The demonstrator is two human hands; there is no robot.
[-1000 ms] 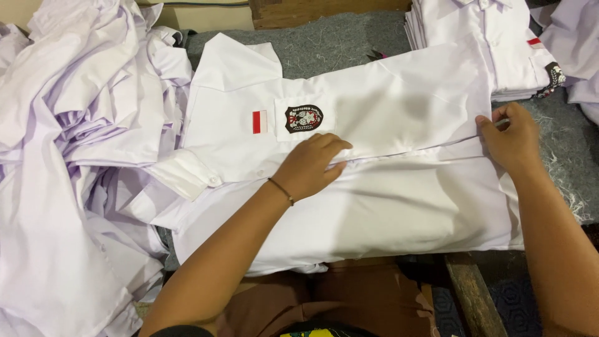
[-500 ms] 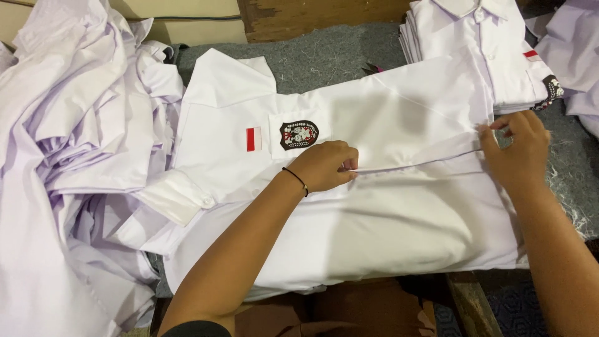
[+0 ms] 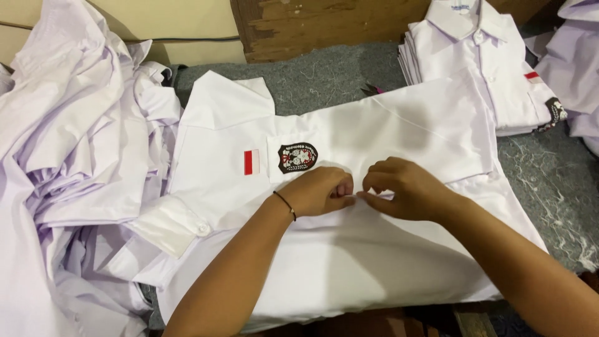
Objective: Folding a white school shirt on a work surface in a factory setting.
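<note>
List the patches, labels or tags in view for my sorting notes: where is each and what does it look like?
Flag patch: small red-and-white rectangle on the spread white shirt, left of the pocket.
Crest badge: dark shield with white and red embroidery, just above the left hand.
Folded stack, top right: collar label with blue marks, red-and-white patch, dark badge at its edge.

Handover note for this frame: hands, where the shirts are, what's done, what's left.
Left hand and right hand: fingertips meet, pinching the front edge of the white shirt at mid-chest.
Shirt lies flat, front up, on the grey felt table, collar to the left.
Done: folded stack at the back right.
Left: this shirt is unfolded; crumpled shirt pile waits on the left.
</note>
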